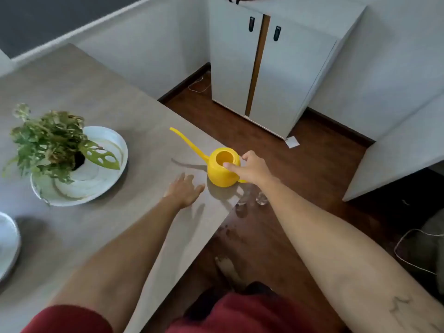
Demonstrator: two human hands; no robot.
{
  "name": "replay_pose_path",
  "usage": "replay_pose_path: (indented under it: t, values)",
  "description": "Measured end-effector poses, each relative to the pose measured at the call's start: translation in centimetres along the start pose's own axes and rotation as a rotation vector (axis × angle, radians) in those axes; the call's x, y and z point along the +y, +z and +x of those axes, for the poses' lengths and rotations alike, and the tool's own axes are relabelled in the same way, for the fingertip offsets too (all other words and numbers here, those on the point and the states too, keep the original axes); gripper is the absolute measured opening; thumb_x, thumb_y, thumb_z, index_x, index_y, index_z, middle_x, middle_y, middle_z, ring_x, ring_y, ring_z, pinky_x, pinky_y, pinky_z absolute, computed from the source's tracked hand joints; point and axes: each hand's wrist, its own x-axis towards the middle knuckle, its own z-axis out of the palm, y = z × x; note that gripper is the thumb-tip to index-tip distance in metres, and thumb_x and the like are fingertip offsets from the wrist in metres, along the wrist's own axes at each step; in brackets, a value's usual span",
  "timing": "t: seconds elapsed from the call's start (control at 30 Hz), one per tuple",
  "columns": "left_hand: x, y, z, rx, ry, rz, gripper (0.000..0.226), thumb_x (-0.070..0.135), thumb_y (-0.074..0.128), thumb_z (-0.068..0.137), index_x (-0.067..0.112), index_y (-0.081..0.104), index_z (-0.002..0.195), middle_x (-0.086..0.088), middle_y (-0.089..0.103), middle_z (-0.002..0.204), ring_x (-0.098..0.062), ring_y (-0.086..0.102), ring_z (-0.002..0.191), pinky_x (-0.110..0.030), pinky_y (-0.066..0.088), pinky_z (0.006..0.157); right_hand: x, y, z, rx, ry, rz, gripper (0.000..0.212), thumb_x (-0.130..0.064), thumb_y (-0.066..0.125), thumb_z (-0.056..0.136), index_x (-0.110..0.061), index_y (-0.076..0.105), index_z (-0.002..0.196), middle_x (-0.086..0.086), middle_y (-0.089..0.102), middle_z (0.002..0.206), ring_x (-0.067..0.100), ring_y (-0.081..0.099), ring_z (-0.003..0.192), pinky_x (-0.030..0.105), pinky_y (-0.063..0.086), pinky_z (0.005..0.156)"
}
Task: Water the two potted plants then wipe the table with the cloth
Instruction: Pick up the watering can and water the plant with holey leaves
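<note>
Where the grey table [72, 92] met the left edge of the view, the rim of a white dish [7, 246] showed, and beyond it a leafy potted plant [48, 143] stood in a white bowl [105, 179]. The left hand [183, 191] lay flat on the tabletop, fingers spread wide, holding nothing, just beside the yellow watering can [222, 173]. The can sat upright near the table's right edge, its long thin spout [187, 144] pointing up and away to the left, toward the far side. The right hand [252, 168] rested on the can's rim, thumb at the opening; whether it gripped the handle could not be told.
</note>
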Motion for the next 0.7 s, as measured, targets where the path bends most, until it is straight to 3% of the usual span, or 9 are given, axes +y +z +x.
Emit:
replay_pose_path:
  t: [0.1,0.27,0.37,0.47,0.57,0.7]
  values:
    - [0.1,2.2,0.8,-0.051,-0.067,0.014,0.078,0.058,0.044,0.099,0.014,0.019,0.159,-0.020,0.004,0.168,-0.032,0.000,0.156,-0.054,0.017,0.122,1.2,0.4,0.4,-0.030,0.006,0.091,0.070,-0.062,0.075,0.072,-0.017,0.050,0.119,0.005,0.055,0.125,0.024,0.054,0.114,0.036,0.046,0.082]
    - [0.3,4.5,0.6,0.002,-0.108,0.105,0.092,0.068,0.047,0.093,0.025,0.002,0.161,-0.018,-0.021,0.166,-0.032,-0.016,0.154,-0.058,0.004,0.121,2.6,1.5,1.3,0.053,-0.072,0.201,0.054,-0.056,0.082,0.068,-0.017,0.046,0.077,0.000,0.059,0.083,0.014,0.054,0.076,0.016,0.037,0.056]
    - [0.4,5.9,0.5,0.024,-0.133,0.140,0.103,0.077,0.044,0.088,0.027,-0.010,0.160,-0.017,-0.028,0.163,-0.032,-0.022,0.153,-0.060,-0.003,0.120,3.1,2.0,1.4,0.088,-0.123,0.222,0.056,-0.053,0.085,0.064,-0.018,0.042,0.063,0.008,0.062,0.071,0.014,0.053,0.065,0.021,0.035,0.054]
    - [0.4,6.4,0.6,0.039,-0.150,0.156,0.107,0.083,0.040,0.086,0.028,-0.016,0.159,-0.016,-0.032,0.162,-0.032,-0.025,0.152,-0.061,-0.006,0.120,3.6,2.4,1.7,0.054,-0.205,0.220,0.059,-0.050,0.091,0.057,-0.021,0.040,0.057,-0.012,0.043,0.050,0.004,0.041,0.050,0.020,0.029,0.049]
    - [0.3,6.4,0.7,0.049,-0.149,0.154,0.107,0.084,0.039,0.085,0.030,-0.016,0.158,-0.016,-0.032,0.162,-0.031,-0.025,0.152,-0.060,-0.006,0.121,3.6,2.8,2.0,0.097,-0.259,0.216,0.057,-0.042,0.095,0.053,-0.016,0.044,0.054,-0.019,0.046,0.045,0.003,0.042,0.047,0.017,0.029,0.047]
    - [0.0,6.3,0.6,0.064,-0.137,0.122,0.105,0.082,0.043,0.085,0.031,-0.010,0.160,-0.014,-0.028,0.164,-0.029,-0.022,0.153,-0.058,-0.004,0.122,2.6,3.3,2.5,0.199,-0.308,0.126,0.069,-0.055,0.090,0.053,-0.014,0.034,0.048,-0.005,0.035,0.045,0.011,0.033,0.043,0.023,0.023,0.048]
